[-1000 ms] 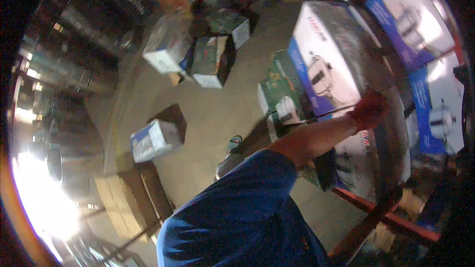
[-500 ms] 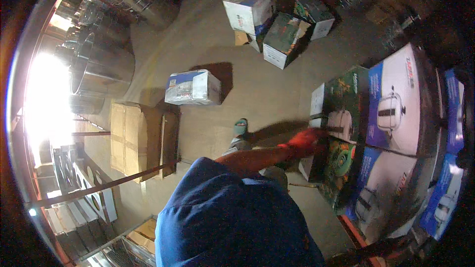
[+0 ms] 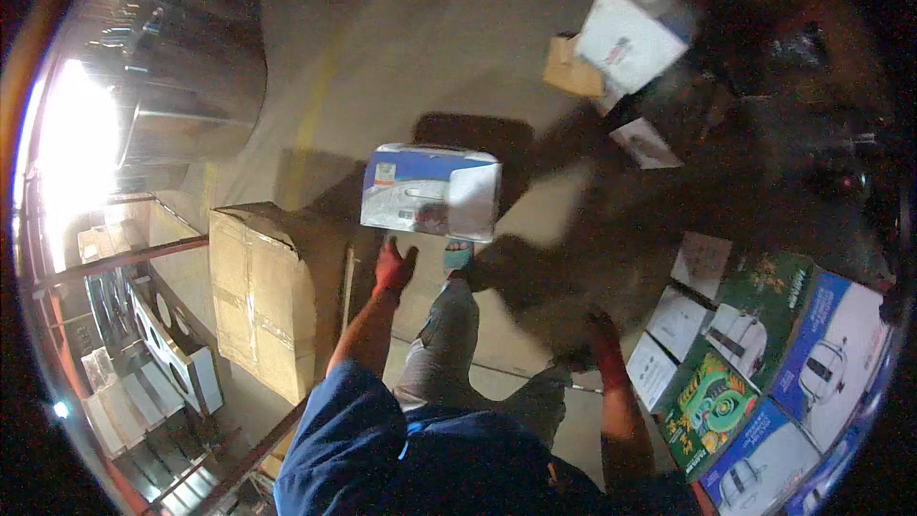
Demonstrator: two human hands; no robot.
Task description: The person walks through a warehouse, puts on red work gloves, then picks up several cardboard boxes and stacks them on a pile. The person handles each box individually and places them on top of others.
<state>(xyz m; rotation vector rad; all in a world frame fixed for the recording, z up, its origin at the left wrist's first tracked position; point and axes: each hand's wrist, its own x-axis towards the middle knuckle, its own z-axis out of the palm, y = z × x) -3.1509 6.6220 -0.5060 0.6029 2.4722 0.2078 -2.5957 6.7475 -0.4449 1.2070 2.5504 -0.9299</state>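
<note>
My left hand (image 3: 392,270), in a red glove, has its thumb and fingers apart and holds nothing. Just beyond its fingertips stands a blue and white carton (image 3: 430,191) on the floor; a small gap seems to lie between them. My right hand (image 3: 604,339), gloved in red too, is in dim shadow left of the stacked cartons. Its fingers look stretched out, with nothing seen in them. Under the near edge of the blue and white carton, my sandalled foot (image 3: 458,256) shows.
Green printed cartons (image 3: 712,406) and blue and white cartons (image 3: 826,354) are stacked at the right. A brown carton (image 3: 258,301) stands left, beside a metal rack bar (image 3: 124,258). Farther off are a white carton (image 3: 630,38) and large metal pots (image 3: 196,96).
My left hand has swung from the stacked cartons on the right over to the blue and white carton. My right hand has come into sight. The view has shifted, bringing that carton closer.
</note>
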